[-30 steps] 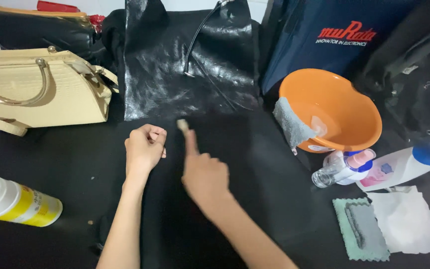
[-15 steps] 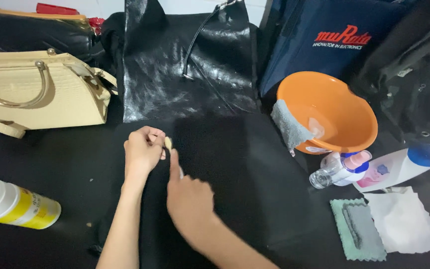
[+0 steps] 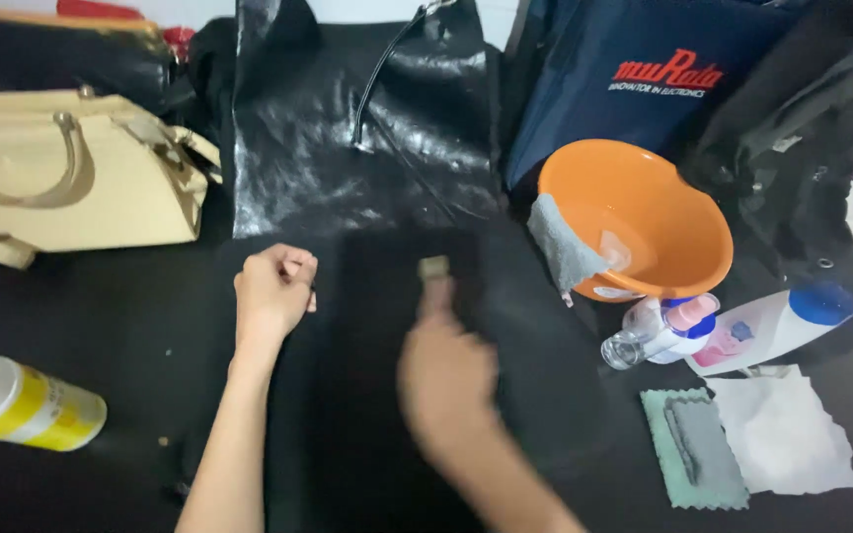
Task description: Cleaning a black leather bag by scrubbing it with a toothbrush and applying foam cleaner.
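Flat matte-black leather piece (image 3: pixel 387 296), lying at frame centre on the black tabletop (image 3: pixel 101 326), lower edge running off the bottom. Left hand (image 3: pixel 273 291), closed in a loose fist, appears to pin or pinch its left edge; a grip cannot be confirmed. Right hand (image 3: pixel 443 370), blurred, one finger extended, its tip pressing mid-panel; nothing visibly held. Step, as judged: rubbing or spot-checking the surface; further passes would call for steady anchoring at the left edge. Above: glossy black leather tote bag (image 3: pixel 367 118). Upper left: cream structured handbag (image 3: pixel 61 178). Right: orange plastic bowl (image 3: pixel 644 212) with grey cloth (image 3: pixel 565 252) over its rim, small clear bottle (image 3: pixel 659 331), white-and-blue bottle (image 3: pixel 772 326). Lower right: green cloth (image 3: pixel 693 459), white cloth (image 3: pixel 787 434). Lower left: yellow-and-white spray can (image 3: pixel 22 405).
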